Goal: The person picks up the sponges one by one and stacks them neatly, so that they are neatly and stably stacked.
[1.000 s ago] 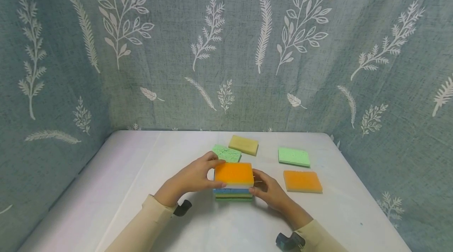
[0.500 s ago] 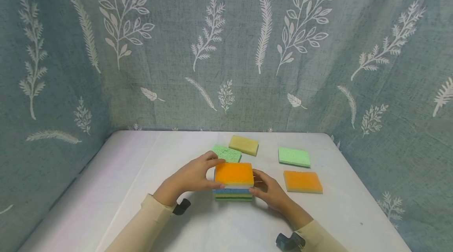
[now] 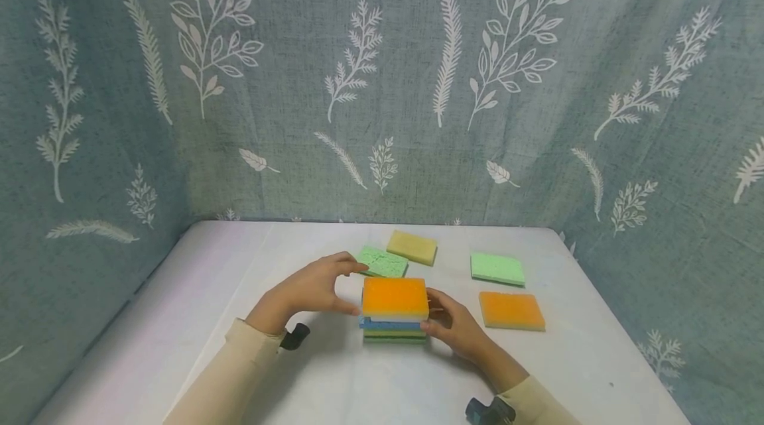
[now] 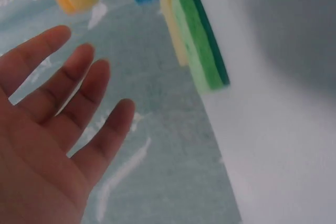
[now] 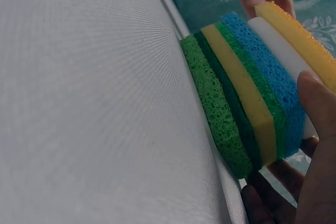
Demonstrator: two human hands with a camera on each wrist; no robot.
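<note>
A stack of sponges stands in the middle of the table in the head view. On top lies an orange sponge [image 3: 395, 295] with a white layer [image 5: 278, 43] under it. Below come a blue sponge [image 5: 265, 69], then a yellow sponge [image 5: 241, 90] between dark green layers, and a bright green sponge [image 5: 212, 103] at the bottom. My right hand [image 3: 455, 325] holds the stack's right side, thumb in front near the white and blue layers, fingers behind. To the stack's left, my left hand [image 3: 307, 287] is spread and apart from it, palm [image 4: 42, 150] bare in the left wrist view.
Behind the stack lie a green sponge [image 3: 382, 262] and a yellow sponge [image 3: 412, 247]. At right are a light green sponge [image 3: 497, 268] and an orange sponge [image 3: 512, 310]. A patterned curtain [image 3: 412, 166] hangs behind the white table [image 3: 286, 246].
My left hand has let go of the orange sponge on top and drawn back to the left. The right hand stays at the stack's right side.
</note>
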